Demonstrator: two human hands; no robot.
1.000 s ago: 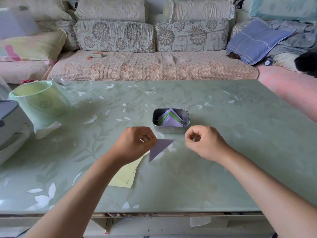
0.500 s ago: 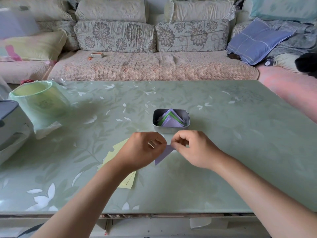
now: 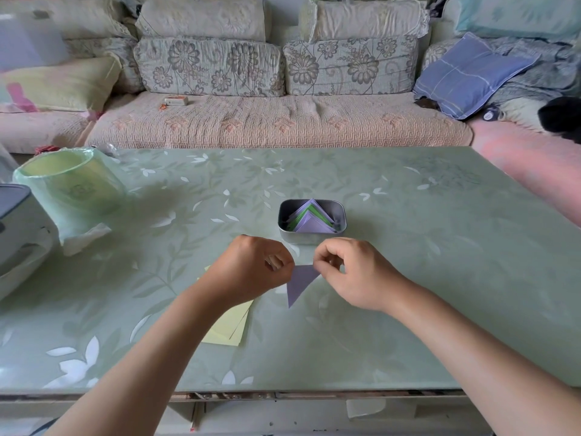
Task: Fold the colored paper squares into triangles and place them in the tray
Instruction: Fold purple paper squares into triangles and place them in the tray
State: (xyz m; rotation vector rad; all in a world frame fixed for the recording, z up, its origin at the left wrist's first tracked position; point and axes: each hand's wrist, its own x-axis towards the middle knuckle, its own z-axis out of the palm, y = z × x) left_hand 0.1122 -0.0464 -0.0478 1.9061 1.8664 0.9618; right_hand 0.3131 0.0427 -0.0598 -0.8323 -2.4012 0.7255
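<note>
A purple paper triangle (image 3: pixel 298 282) hangs point down just in front of the metal tray (image 3: pixel 284 231). My left hand (image 3: pixel 251 272) pinches its left upper corner and my right hand (image 3: pixel 349 275) pinches its right upper corner. The tray holds several folded purple and green triangles (image 3: pixel 311 220). A small stack of yellow paper squares (image 3: pixel 229 325) lies on the table, partly hidden under my left wrist.
The green floral glass table (image 3: pixel 408 278) runs to a front edge near me. A pale green bin (image 3: pixel 72 187) with a plastic liner stands at the far left, next to a white appliance (image 3: pixel 15 228). A sofa with cushions sits behind the table.
My right hand came in from the right and took hold of the triangle's right corner. The triangle now hangs between both hands, pulled out slightly wider than half a second ago.
</note>
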